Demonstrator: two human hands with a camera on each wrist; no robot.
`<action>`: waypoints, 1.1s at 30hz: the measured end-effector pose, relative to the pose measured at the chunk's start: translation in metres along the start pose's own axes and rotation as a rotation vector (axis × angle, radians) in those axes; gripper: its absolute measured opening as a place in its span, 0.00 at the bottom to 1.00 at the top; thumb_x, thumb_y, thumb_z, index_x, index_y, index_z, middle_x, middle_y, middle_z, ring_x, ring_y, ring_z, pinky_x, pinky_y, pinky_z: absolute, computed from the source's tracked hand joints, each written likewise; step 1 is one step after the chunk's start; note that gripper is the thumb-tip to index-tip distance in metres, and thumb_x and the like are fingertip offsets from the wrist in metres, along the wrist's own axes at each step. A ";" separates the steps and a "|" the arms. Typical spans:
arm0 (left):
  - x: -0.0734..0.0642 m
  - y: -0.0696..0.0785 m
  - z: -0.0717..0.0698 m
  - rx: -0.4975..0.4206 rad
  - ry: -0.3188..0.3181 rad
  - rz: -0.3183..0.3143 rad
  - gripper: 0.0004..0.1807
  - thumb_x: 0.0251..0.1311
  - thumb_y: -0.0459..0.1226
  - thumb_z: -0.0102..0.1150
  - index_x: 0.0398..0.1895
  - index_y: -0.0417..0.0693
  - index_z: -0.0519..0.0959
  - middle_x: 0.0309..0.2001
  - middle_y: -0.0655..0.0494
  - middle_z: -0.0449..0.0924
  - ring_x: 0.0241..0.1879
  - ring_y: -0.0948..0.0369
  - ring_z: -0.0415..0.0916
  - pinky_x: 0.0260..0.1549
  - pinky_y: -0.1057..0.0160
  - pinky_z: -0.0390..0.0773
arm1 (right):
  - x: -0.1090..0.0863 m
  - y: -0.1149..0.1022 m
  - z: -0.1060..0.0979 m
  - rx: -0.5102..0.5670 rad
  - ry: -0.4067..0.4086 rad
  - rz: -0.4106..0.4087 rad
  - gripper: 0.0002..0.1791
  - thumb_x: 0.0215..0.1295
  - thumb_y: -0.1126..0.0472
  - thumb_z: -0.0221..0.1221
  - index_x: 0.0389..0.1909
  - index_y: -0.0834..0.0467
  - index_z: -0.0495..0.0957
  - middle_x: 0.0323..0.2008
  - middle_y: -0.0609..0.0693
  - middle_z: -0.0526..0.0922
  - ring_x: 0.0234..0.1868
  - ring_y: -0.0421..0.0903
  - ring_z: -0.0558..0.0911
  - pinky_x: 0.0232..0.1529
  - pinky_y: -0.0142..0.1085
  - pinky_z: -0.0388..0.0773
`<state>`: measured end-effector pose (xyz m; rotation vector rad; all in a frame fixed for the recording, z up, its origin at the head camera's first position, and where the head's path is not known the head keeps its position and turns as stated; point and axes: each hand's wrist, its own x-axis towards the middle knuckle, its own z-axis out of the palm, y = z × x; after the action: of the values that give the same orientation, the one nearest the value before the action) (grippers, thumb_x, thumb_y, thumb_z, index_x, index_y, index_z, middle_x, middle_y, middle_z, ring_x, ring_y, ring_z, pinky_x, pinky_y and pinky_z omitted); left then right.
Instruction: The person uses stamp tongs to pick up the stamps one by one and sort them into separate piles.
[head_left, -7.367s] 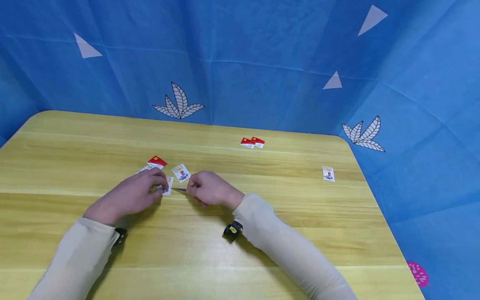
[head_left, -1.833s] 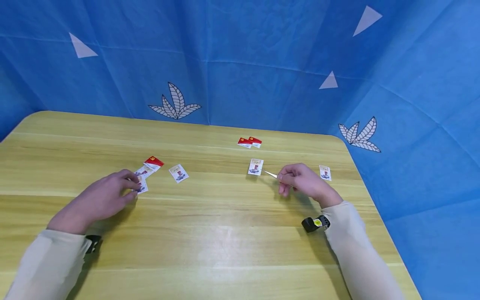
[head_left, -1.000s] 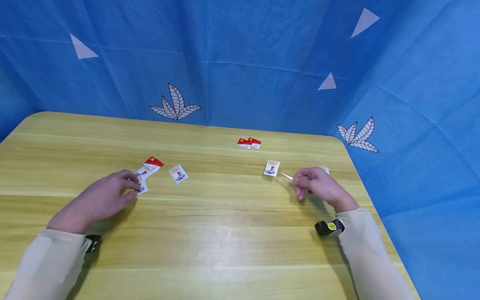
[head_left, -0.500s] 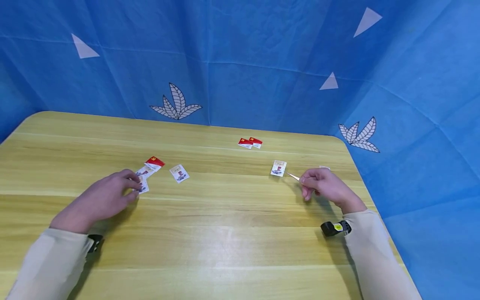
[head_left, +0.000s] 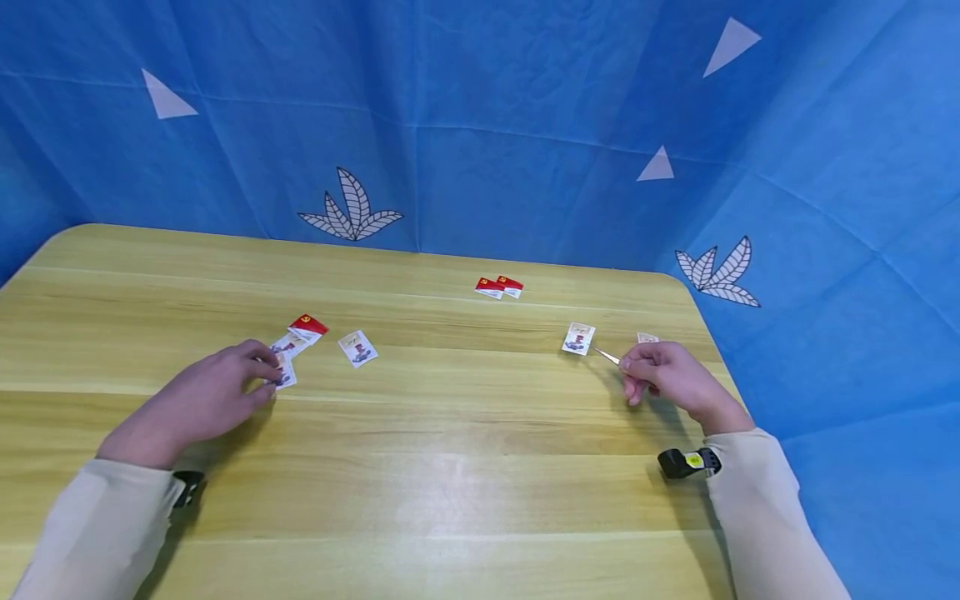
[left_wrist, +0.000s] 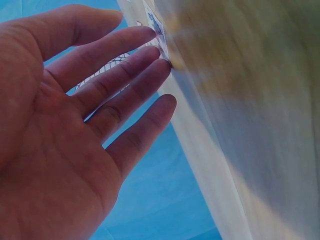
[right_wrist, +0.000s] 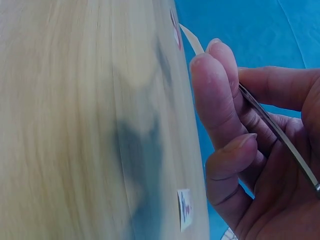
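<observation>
My right hand pinches a pair of slim metal tweezers between thumb and fingers. At the tweezers' tip hangs a small stamp with a printed picture, its shadow falling on the table. Another stamp lies just beyond the right hand, partly hidden by it. My left hand rests at the left with relaxed, spread fingers, its fingertips on a picture stamp. Touching that one is a second picture stamp, overlapped by a red-and-white stamp.
A single picture stamp lies to the right of the left-hand group. Two overlapping red-and-white stamps lie near the back edge of the wooden table. A blue cloth hangs behind and along the right side.
Earlier both hands were together at the left group. Since then the right hand has carried a stamp rightward in the tweezers, still drifting right; the left hand moved back slightly left and stays still.
</observation>
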<state>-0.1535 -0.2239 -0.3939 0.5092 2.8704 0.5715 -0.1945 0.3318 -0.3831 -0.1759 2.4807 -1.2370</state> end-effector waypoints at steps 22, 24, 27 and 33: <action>0.001 0.000 -0.001 -0.026 -0.016 -0.019 0.12 0.61 0.32 0.61 0.44 0.33 0.84 0.53 0.38 0.72 0.52 0.39 0.71 0.50 0.36 0.71 | -0.020 0.017 -0.019 0.011 0.062 0.029 0.15 0.75 0.62 0.50 0.41 0.73 0.74 0.25 0.56 0.82 0.25 0.48 0.81 0.24 0.37 0.69; 0.001 0.000 -0.001 -0.025 -0.016 -0.018 0.12 0.61 0.32 0.61 0.44 0.33 0.84 0.53 0.38 0.72 0.52 0.39 0.71 0.50 0.36 0.71 | -0.021 0.018 -0.021 0.011 0.061 0.031 0.15 0.75 0.62 0.50 0.41 0.74 0.73 0.25 0.55 0.82 0.25 0.48 0.81 0.24 0.37 0.69; 0.001 -0.001 -0.001 -0.024 -0.015 -0.017 0.12 0.61 0.32 0.62 0.44 0.33 0.84 0.53 0.38 0.72 0.51 0.39 0.71 0.49 0.36 0.71 | -0.023 0.020 -0.024 0.010 0.072 0.037 0.16 0.75 0.61 0.50 0.42 0.74 0.73 0.25 0.55 0.82 0.25 0.48 0.82 0.24 0.37 0.70; 0.001 -0.001 -0.001 -0.028 -0.012 -0.014 0.12 0.61 0.32 0.61 0.44 0.33 0.84 0.53 0.38 0.73 0.51 0.39 0.71 0.49 0.36 0.71 | -0.026 0.027 -0.031 -0.007 0.114 0.065 0.16 0.76 0.61 0.49 0.44 0.74 0.73 0.26 0.54 0.82 0.26 0.47 0.82 0.24 0.38 0.71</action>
<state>-0.1549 -0.2245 -0.3930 0.4861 2.8484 0.6031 -0.1809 0.3785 -0.3810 -0.0266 2.5658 -1.2431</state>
